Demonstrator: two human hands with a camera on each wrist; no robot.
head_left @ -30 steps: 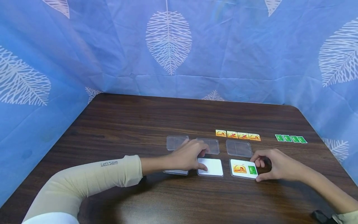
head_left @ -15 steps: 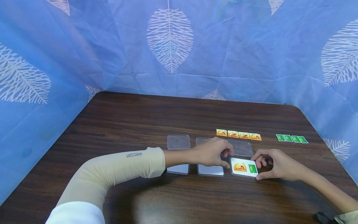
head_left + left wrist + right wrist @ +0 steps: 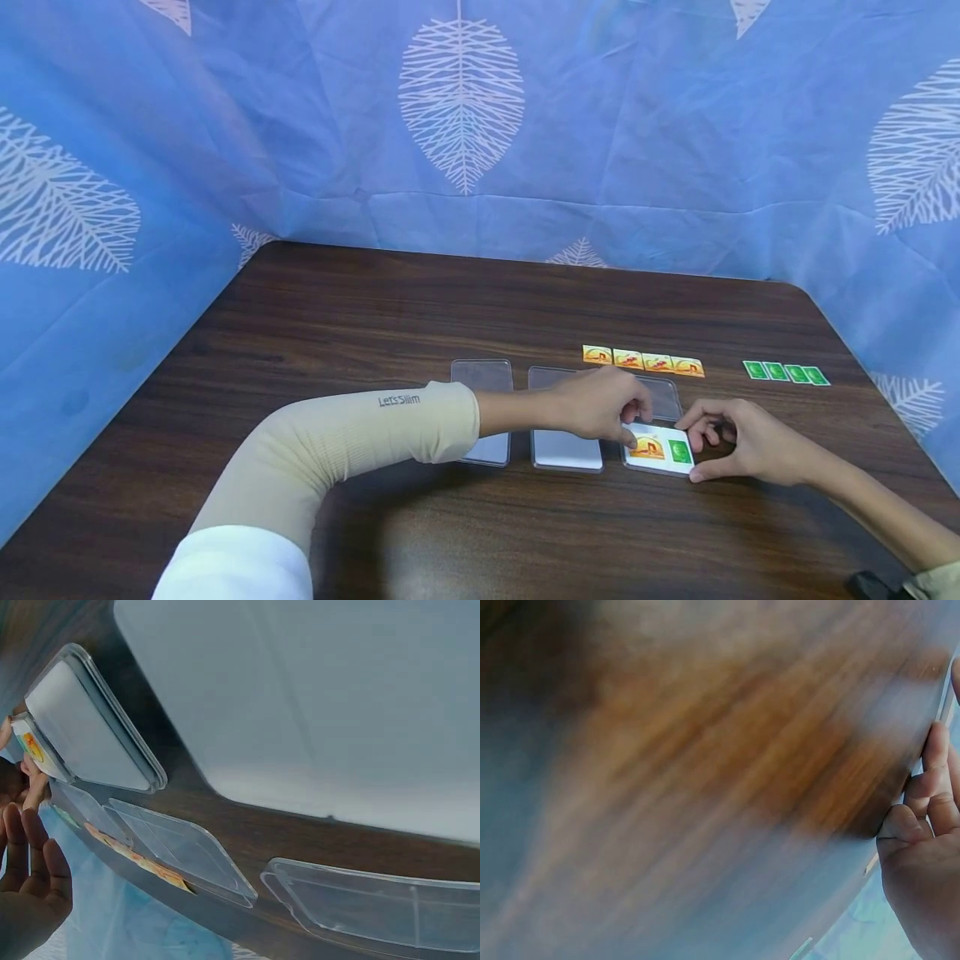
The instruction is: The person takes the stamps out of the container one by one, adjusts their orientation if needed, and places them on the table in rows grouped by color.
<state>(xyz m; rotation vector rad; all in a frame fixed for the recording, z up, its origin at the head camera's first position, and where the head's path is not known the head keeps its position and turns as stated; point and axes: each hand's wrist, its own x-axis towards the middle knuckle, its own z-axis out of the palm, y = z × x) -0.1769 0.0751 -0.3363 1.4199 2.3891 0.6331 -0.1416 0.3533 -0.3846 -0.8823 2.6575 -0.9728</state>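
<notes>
A white card [image 3: 658,432] bearing an orange picture and a green rectangle lies in the rightmost clear plastic case [image 3: 660,472]. My right hand [image 3: 757,442] holds this case by its right side, thumb at the near corner and index finger at the far corner. Over the case's left part is my left hand [image 3: 600,404], its thumb overlapping the orange picture [image 3: 648,447]. In the left wrist view, several fingers of the left hand [image 3: 34,877] stretch toward the case. Part of the right hand [image 3: 922,840] shows at the right wrist view's edge.
Two more cases with blank white cards [image 3: 567,450] lie to the left, partly under the left arm. Clear lids [image 3: 482,375] lie behind the cases. Farther back are a row of orange picture cards [image 3: 642,360] and a row of green ones [image 3: 786,372] on the dark wooden table [image 3: 360,300].
My left hand has moved right from above the middle case to the rightmost case, its thumb now over the orange picture. The right hand has kept its hold on the case's right side.
</notes>
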